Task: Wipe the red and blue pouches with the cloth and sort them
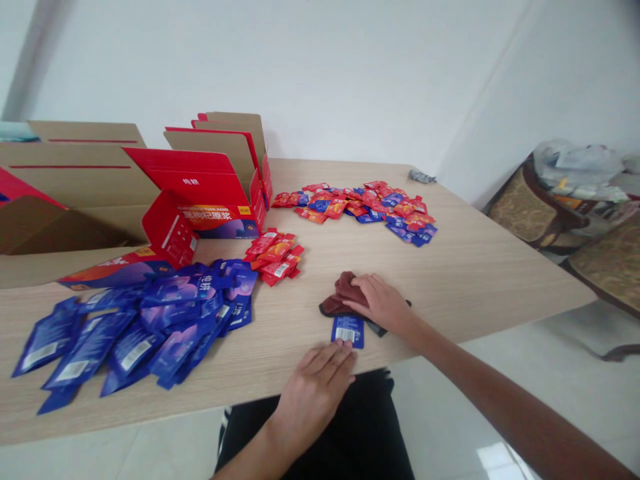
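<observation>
A small blue sachet (349,331) with a barcode label lies flat near the table's front edge. My left hand (319,380) rests at its lower edge, fingers stretched out and close together. Bunched on the table just above is a brown cloth (341,293) with dark edging, partly covering the sachet's top. My right hand (383,300) is closed on this cloth, hiding part of it. To the left spreads a heap of larger blue pouches (185,307). Between that heap and my hands is a small pile of red sachets (276,255).
Open red cardboard boxes (210,177) stand at the back left of the wooden table (475,267). Mixed red and blue sachets (367,203) lie scattered toward the wall, with a grey crumpled item (421,177) beyond. Chairs with patterned seats (525,200) hold plastic bags (580,163) at right.
</observation>
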A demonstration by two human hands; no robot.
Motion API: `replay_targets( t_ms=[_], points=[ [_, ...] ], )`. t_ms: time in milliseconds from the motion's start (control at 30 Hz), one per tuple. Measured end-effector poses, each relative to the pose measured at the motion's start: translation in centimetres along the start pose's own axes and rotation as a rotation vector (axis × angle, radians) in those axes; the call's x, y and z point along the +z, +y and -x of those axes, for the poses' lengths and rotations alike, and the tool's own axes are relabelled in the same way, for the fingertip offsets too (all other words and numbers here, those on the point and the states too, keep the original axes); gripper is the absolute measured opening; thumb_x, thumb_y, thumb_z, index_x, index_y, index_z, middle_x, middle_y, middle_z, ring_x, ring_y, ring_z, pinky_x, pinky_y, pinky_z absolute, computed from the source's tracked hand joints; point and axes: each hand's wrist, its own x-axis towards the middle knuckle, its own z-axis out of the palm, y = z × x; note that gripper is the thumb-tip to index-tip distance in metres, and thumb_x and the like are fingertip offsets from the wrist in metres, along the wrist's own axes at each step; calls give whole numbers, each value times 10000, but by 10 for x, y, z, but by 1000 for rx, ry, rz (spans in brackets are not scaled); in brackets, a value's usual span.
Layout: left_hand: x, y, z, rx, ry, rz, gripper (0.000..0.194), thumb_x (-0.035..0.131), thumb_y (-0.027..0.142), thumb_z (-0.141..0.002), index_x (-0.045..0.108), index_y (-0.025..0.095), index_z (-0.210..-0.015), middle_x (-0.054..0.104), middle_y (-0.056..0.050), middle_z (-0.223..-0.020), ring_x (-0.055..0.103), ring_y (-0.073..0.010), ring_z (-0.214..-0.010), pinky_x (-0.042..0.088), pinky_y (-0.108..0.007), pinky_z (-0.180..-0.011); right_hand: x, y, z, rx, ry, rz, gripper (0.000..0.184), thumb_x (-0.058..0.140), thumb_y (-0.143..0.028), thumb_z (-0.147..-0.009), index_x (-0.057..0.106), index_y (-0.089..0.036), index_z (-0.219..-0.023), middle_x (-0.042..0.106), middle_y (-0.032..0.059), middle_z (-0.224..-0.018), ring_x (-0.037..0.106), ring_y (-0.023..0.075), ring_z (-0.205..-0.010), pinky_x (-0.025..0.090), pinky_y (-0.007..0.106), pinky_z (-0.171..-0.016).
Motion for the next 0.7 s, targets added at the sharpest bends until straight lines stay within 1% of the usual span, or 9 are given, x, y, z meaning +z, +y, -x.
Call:
replay_targets(
  t_ms=[100, 167, 233, 333, 367, 433, 500, 567, 700],
  points=[
    [3, 0, 2, -21, 5, 16, 317, 520, 244, -1082, 640, 177, -1368, 682, -75, -1392, 650, -221, -1282, 520, -398, -1083, -4, 20, -21, 43, 26, 38, 404, 517, -560, -1026, 617, -201, -1181, 683, 132, -1110, 631, 304, -1032, 539, 456, -910],
    [4, 0, 2, -35, 3, 21, 321, 532, 246, -1076, 639, 185, -1372, 685, -71, -1387, 651, -222, -1280, 524, -400, -1078, -12, 24, -29, 97, 69, 64, 405, 488, -562, -1036, 610, -202, -1175, 677, 138, -1087, 628, 312, -1014, 538, 459, -887],
    [5, 0, 3, -45, 5, 27, 328, 541, 248, -1071, 635, 193, -1381, 685, -70, -1388, 649, -221, -1282, 522, -398, -1077, -23, 17, -26, 160, 130, 83, 417, 470, -560, -1042, 579, -192, -1205, 664, 149, -1094, 624, 319, -1025, 537, 462, -876],
    [5, 1, 3, -38, 15, 35, 328, 546, 242, -1067, 635, 186, -1378, 682, -72, -1390, 648, -229, -1280, 511, -403, -1086, -35, -12, -4, 180, 181, 18, 410, 530, -546, -1024, 544, -192, -1230, 654, 140, -1121, 632, 297, -1022, 536, 435, -879],
    [5, 1, 3, -38, 19, 39, 317, 551, 238, -1064, 645, 185, -1363, 701, -71, -1359, 664, -230, -1251, 511, -404, -1081, -37, -23, 5, 134, 139, -30, 389, 558, -535, -1015, 548, -204, -1220, 658, 123, -1111, 639, 281, -1000, 537, 421, -876],
    [6, 1, 4, -54, 28, 49, 285, 565, 233, -1057, 675, 190, -1316, 754, -62, -1238, 707, -221, -1151, 519, -398, -1058, -34, -40, 22, 4, -38, -100, 325, 597, -502, -1004, 562, -227, -1173, 669, 85, -1072, 643, 260, -981, 540, 399, -861],
    [7, 2, 4, -68, 30, 51, 270, 573, 233, -1053, 685, 190, -1295, 771, -58, -1174, 721, -210, -1099, 522, -388, -1043, -26, -46, 31, -68, -133, -120, 291, 629, -472, -991, 566, -232, -1142, 673, 73, -1063, 639, 261, -1003, 543, 399, -869],
    [8, 2, 4, -55, 34, 37, 284, 565, 237, -1059, 669, 185, -1318, 743, -69, -1262, 693, -213, -1179, 511, -383, -1053, -15, -37, 27, -57, -103, -82, 310, 653, -462, -978, 562, -223, -1152, 672, 84, -1078, 635, 269, -1024, 546, 409, -883],
    [10, 2, 5, -48, 38, 7, 300, 544, 232, -1073, 640, 192, -1355, 653, -63, -1433, 615, -219, -1320, 471, -395, -1107, -1, 4, -4, 2, 11, 63, 335, 624, -485, -993, 568, -213, -1180, 674, 109, -1094, 639, 277, -1013, 553, 423, -890]
  ],
)
